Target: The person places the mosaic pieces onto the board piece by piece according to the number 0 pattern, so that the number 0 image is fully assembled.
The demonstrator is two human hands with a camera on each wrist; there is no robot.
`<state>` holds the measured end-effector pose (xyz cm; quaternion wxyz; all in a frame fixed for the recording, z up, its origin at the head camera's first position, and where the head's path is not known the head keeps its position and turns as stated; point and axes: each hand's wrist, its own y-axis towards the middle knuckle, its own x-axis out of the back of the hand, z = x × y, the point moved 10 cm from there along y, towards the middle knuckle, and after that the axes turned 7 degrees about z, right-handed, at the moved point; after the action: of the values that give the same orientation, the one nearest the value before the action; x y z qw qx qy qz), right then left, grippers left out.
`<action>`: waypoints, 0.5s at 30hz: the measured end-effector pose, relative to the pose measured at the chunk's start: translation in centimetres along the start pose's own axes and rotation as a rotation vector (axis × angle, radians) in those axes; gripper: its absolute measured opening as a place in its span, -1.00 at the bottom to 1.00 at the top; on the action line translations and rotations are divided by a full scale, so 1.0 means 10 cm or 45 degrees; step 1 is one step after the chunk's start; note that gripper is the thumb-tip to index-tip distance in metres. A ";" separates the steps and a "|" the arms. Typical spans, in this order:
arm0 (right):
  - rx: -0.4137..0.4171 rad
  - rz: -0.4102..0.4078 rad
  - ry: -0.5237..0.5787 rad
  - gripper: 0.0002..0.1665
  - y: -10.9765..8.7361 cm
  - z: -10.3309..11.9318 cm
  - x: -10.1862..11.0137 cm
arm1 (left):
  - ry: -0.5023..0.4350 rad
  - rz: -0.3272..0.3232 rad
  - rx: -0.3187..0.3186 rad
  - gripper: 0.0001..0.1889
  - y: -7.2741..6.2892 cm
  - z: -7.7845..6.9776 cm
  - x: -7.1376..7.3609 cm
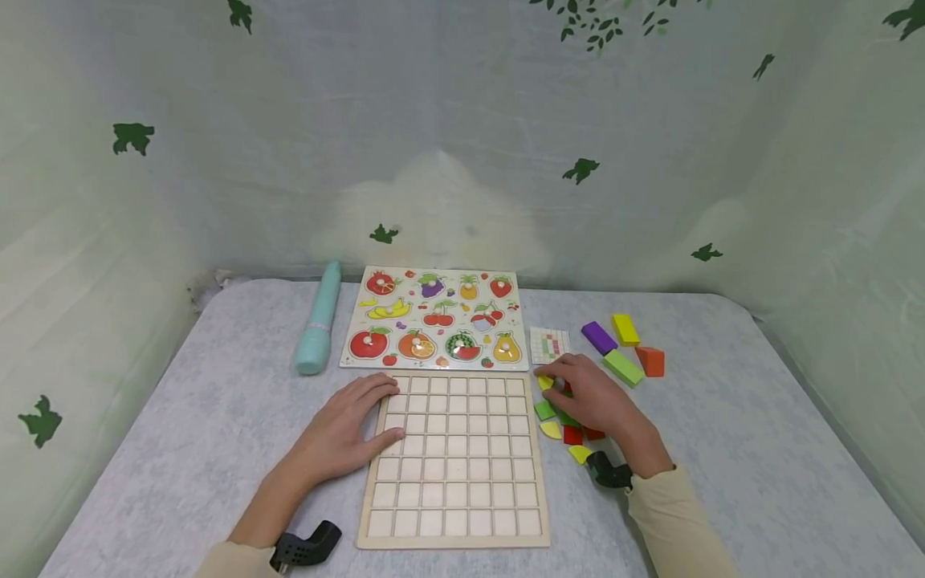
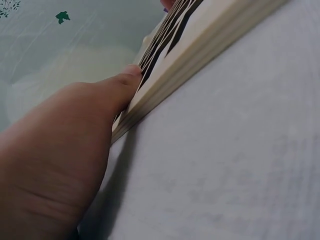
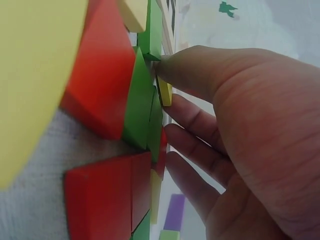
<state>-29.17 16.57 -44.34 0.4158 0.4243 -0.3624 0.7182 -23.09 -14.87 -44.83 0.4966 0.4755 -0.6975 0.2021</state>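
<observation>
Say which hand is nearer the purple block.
Right. The right hand is just in front of the purple block; the left hand is farther left, touching the grid board.

You can read no word, number or brand in any of your views. Just beyond the far right corner of the wooden grid board [image 1: 455,468], a small card [image 1: 550,345] carries a coloured printed pattern, whose details are too small for reading.
</observation>
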 end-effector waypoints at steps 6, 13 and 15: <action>-0.036 -0.030 -0.011 -0.54 0.01 -0.04 0.02 | 0.011 -0.007 0.010 -0.37 0.01 -0.02 0.00; -0.089 -0.087 0.092 -0.52 0.01 -0.01 0.06 | 0.018 0.004 0.026 -0.35 0.01 0.01 -0.03; -0.081 -0.096 0.136 -0.52 0.02 0.07 0.06 | 0.019 0.016 0.042 -0.33 0.00 0.02 -0.04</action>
<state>-29.29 16.09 -43.57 0.4746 0.3854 -0.3460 0.7117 -23.17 -14.85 -45.29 0.4927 0.4777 -0.6932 0.2202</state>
